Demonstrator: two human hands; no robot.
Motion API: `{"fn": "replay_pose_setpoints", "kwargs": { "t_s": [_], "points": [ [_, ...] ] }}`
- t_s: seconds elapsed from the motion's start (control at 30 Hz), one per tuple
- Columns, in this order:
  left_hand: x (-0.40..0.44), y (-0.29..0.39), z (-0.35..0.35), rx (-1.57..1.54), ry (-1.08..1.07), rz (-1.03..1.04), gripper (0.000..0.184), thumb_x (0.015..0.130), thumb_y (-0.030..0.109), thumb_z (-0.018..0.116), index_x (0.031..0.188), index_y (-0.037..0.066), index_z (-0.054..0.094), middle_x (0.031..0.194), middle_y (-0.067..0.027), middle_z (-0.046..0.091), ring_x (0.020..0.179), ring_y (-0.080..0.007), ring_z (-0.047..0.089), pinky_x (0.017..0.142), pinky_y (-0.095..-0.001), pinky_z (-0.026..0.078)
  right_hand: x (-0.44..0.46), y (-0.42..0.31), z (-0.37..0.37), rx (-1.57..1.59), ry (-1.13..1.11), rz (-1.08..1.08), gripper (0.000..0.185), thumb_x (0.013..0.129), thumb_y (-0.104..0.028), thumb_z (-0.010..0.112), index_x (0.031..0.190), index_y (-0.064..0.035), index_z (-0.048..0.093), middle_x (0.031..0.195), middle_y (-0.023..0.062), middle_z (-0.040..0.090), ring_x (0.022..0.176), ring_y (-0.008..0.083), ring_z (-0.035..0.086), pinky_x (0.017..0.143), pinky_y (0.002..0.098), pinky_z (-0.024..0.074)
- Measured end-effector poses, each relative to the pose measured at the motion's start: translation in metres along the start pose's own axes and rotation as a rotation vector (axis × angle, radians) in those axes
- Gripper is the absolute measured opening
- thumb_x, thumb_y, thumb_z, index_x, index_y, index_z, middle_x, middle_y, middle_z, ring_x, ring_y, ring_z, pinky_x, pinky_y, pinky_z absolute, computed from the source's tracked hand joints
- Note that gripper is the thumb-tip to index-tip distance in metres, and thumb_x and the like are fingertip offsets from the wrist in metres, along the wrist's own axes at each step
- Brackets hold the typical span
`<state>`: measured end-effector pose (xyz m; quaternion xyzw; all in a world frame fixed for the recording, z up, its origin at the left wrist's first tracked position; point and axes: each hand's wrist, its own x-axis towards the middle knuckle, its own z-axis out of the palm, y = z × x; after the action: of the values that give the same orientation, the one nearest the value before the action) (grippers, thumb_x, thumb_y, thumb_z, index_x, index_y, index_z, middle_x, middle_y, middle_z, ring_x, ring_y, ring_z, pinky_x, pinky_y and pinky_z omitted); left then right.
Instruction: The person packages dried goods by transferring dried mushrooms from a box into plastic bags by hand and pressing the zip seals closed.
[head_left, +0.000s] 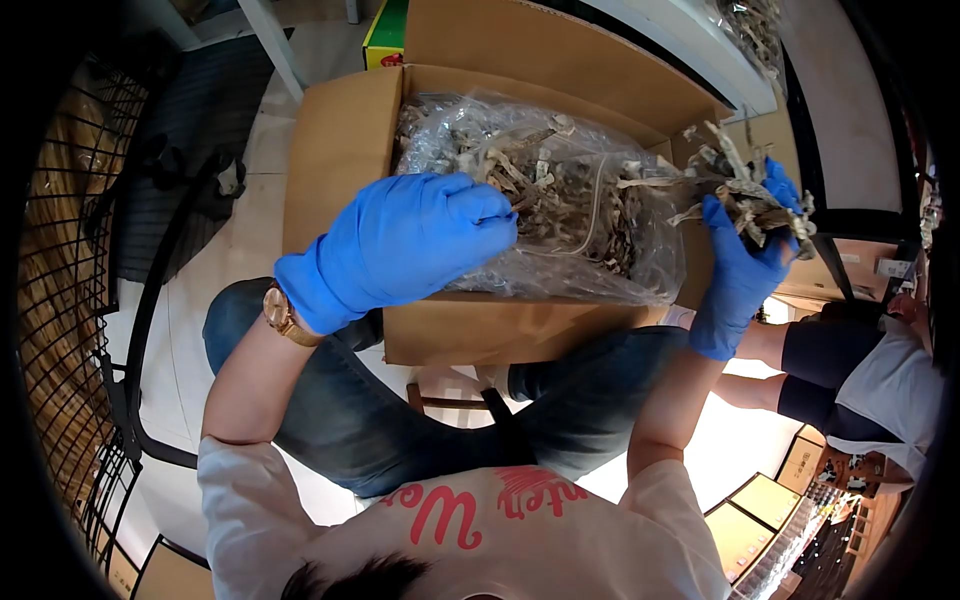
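My left hand (420,232), in a blue glove, is closed in a fist over the left part of a clear plastic bag (645,275). What its fingers hold, if anything, is hidden. Inside the bag lie many grey-brown dried strips (560,215), curled and tangled. The bag sits in an open cardboard box (450,335) between my knees. Out past the box's right side, my right hand (745,265), also gloved in blue, grips a bunch of the dried strips (745,190). Several long pieces stick out beyond its fingers, one pointing left over the bag.
A black wire rack (60,280) with long straw-coloured material stands at the left. Behind the box is a green and yellow carton (385,40). Another clear bag of dried pieces (750,30) is at the upper right. At the right, another person (850,380) is partly visible.
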<state>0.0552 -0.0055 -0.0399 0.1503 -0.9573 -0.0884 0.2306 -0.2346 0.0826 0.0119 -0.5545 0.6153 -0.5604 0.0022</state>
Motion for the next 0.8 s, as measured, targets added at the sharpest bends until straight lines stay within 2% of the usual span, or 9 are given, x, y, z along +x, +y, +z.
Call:
{"fn": "replay_pose_setpoints", "kwargs": {
  "t_s": [0.03,0.17,0.23,0.33,0.47,0.6,0.7,0.73,0.8],
  "points": [
    [0.0,0.0,-0.001,0.003,0.002,-0.002,0.022,0.081,0.016,0.062,0.102,0.016,0.064,0.1,0.0008,0.062,0.084,-0.0198,0.061,0.067,-0.0316,0.05,0.005,-0.003,0.0,-0.033,0.008,-0.1,0.057,0.065,0.01,0.078,0.114,-0.0044,0.053,0.122,0.0063,0.05,0.109,0.0186,0.052,0.096,0.0318,0.0432],
    [0.0,0.0,-0.002,0.024,-0.008,-0.02,0.026,0.078,0.013,0.061,0.104,0.016,0.063,0.101,0.0004,0.061,0.083,-0.0201,0.061,0.067,-0.0319,0.051,0.016,-0.026,0.004,0.086,0.054,-0.075,0.058,0.062,0.009,0.079,0.113,-0.0028,0.053,0.118,0.0082,0.053,0.111,0.0197,0.051,0.101,0.0334,0.0399],
    [0.001,0.0,0.001,0.027,0.008,-0.019,0.027,0.077,0.012,0.061,0.104,0.016,0.063,0.102,0.0004,0.061,0.083,-0.0202,0.061,0.067,-0.0319,0.051,0.014,-0.03,0.009,0.12,0.031,-0.017,0.063,0.061,0.005,0.08,0.116,-0.0038,0.051,0.114,0.0062,0.054,0.111,0.0187,0.051,0.103,0.0342,0.0377],
    [0.003,0.001,0.003,0.011,0.05,-0.009,0.027,0.077,0.012,0.061,0.104,0.016,0.062,0.103,0.0005,0.06,0.084,-0.0204,0.061,0.068,-0.0321,0.051,0.009,-0.019,0.028,0.201,-0.103,-0.185,0.064,0.058,0.001,0.079,0.116,-0.0018,0.053,0.128,0.0162,0.053,0.114,0.0243,0.054,0.1,0.0395,0.0441],
    [0.001,0.002,0.002,0.018,0.041,-0.029,0.025,0.077,0.012,0.061,0.101,0.016,0.062,0.103,0.0002,0.06,0.086,-0.021,0.062,0.069,-0.0325,0.051,-0.003,-0.016,0.052,0.234,-0.326,-0.196,0.066,0.059,0.006,0.077,0.117,-0.0056,0.049,0.13,0.0133,0.048,0.125,0.0265,0.044,0.108,0.0421,0.0338],
    [-0.001,0.0,0.002,-0.014,0.023,-0.054,0.021,0.077,0.014,0.062,0.097,0.016,0.061,0.103,0.0,0.06,0.086,-0.022,0.062,0.071,-0.0323,0.051,-0.01,-0.014,0.066,0.214,-0.307,-0.112,0.058,0.059,0.002,0.083,0.108,-0.0053,0.053,0.123,0.0135,0.048,0.118,0.0236,0.048,0.098,0.0349,0.0409],
    [0.0,-0.001,-0.001,-0.053,0.003,-0.089,0.02,0.076,0.015,0.062,0.096,0.014,0.061,0.104,-0.0008,0.06,0.088,-0.0223,0.062,0.071,-0.0318,0.051,-0.013,-0.005,0.062,0.176,-0.309,-0.225,0.059,0.058,0.002,0.083,0.108,-0.0053,0.052,0.123,0.0137,0.047,0.117,0.0224,0.048,0.095,0.0338,0.0426],
    [0.001,-0.001,-0.001,-0.046,0.003,-0.094,0.02,0.076,0.015,0.062,0.096,0.014,0.061,0.104,-0.0008,0.06,0.088,-0.0223,0.062,0.071,-0.0318,0.051,-0.017,0.001,0.06,0.22,-0.278,-0.203,0.056,0.059,0.002,0.083,0.105,-0.0054,0.053,0.125,0.0148,0.047,0.115,0.0217,0.049,0.093,0.0331,0.0435],
    [0.002,-0.001,-0.002,-0.024,0.001,-0.103,0.019,0.077,0.015,0.061,0.096,0.013,0.061,0.104,-0.0025,0.06,0.09,-0.0228,0.062,0.071,-0.0331,0.051,-0.017,0.003,0.052,0.06,-0.286,-0.222,0.051,0.06,-0.003,0.082,0.103,-0.0058,0.054,0.127,0.0156,0.047,0.116,0.0258,0.048,0.097,0.0364,0.0393]
  ]
}}
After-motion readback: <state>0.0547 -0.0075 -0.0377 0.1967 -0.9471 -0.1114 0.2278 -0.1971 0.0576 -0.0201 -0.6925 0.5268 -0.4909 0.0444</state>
